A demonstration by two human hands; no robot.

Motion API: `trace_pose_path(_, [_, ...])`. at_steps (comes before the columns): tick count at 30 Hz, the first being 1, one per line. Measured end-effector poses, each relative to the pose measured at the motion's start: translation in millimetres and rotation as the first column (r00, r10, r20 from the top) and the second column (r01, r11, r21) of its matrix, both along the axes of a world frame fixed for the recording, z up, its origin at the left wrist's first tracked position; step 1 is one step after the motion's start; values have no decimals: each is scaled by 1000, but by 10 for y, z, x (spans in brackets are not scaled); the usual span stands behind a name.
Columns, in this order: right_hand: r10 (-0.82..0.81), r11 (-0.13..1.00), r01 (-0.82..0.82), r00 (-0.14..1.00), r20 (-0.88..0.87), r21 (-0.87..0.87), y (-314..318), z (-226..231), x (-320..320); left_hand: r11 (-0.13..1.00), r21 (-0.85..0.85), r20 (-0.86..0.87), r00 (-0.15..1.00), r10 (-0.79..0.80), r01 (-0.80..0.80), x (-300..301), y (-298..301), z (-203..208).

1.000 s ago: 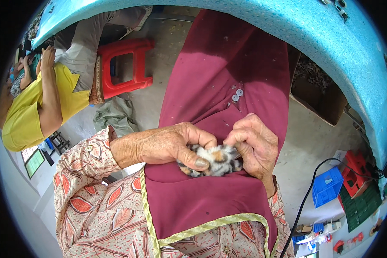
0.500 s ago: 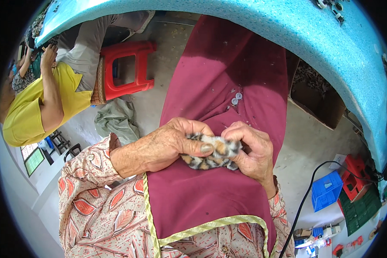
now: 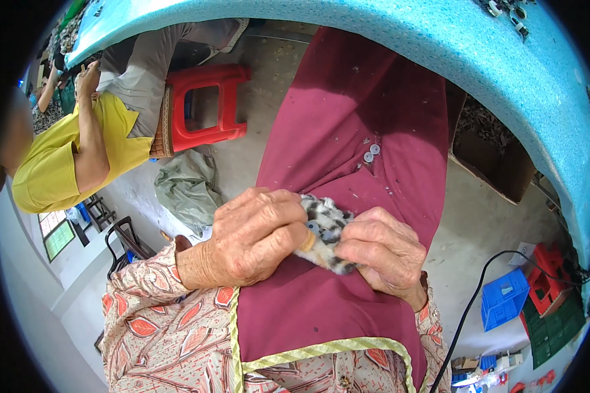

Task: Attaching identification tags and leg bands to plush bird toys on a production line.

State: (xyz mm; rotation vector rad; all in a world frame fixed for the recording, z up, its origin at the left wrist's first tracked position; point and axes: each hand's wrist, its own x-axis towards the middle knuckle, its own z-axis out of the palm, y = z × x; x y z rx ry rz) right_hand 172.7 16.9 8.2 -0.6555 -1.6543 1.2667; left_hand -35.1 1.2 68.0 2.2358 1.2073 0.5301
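A small furry piece [image 3: 326, 252] with black, white and tan spots lies over my lap, gripped at both ends. My left hand [image 3: 252, 232] closes on its left side with curled fingers. My right hand [image 3: 383, 249] pinches the opposite side. Small greyish parts show in the middle of the fur, too small to name. Beneath both hands spreads a maroon apron [image 3: 347, 308] with a yellow-green trim. Two small round pale plastic discs [image 3: 372, 153] rest on it, beyond my hands.
A speckled blue tabletop [image 3: 373, 39] curves ahead and to the right, with small dark parts on it. Left are a red stool [image 3: 229, 105], a green-grey cloth and a person in yellow. A cardboard box [image 3: 485, 164], blue crate [image 3: 505, 298] and black cable stand right.
Both hands have turned over the furry piece, now showing their backs. Its middle has opened to show greyish parts. The whole view has shifted slightly.
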Motion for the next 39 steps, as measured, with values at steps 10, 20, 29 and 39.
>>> trace_pose_path(10, [91,996,-92,992,90,3,20,12,127,993,-5,137,983,-119,121,11,42,23])
trace_pose_path(20, [288,623,-267,952,-101,-735,187,28,121,977,15,142,967,-212,212,88,64,-13])
trace_pose_path(29, [201,711,-221,974,-108,-668,112,-91,-34,984,-58,131,979,-159,168,104,114,-24])
trace_pose_path(39, [-62,563,-237,943,-327,-792,70,-229,-99,945,-321,264,964,26,62,179,79,-184])
